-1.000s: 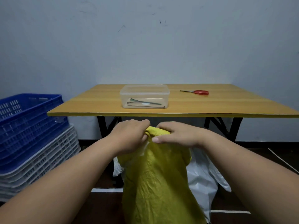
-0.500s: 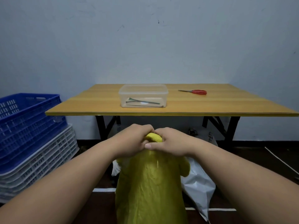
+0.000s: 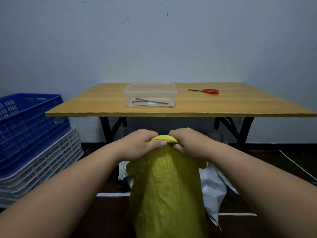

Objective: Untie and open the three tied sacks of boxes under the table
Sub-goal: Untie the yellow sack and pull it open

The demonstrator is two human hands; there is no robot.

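Gripping the bunched neck of a yellow sack, your left hand and right hand meet at its top, fingers of each curled tight round the gathered cloth, with a fold of yellow arching between the two fists. You hold the sack upright on the dark floor, in front of the table rather than beneath it. Just behind it on the right a white sack slumps against the yellow one, and a further pale bundle shows under the table beyond your right hand; it may be the third sack, but the shadow there is too deep to be sure. On the wooden tabletop above, a clear lidded plastic box sits near the front edge with slim dark tools inside, and red-handled scissors lie well apart to its right. At your left, a blue crate is stacked on white crates against the pale wall. White tape lines cross the floor beside the sacks
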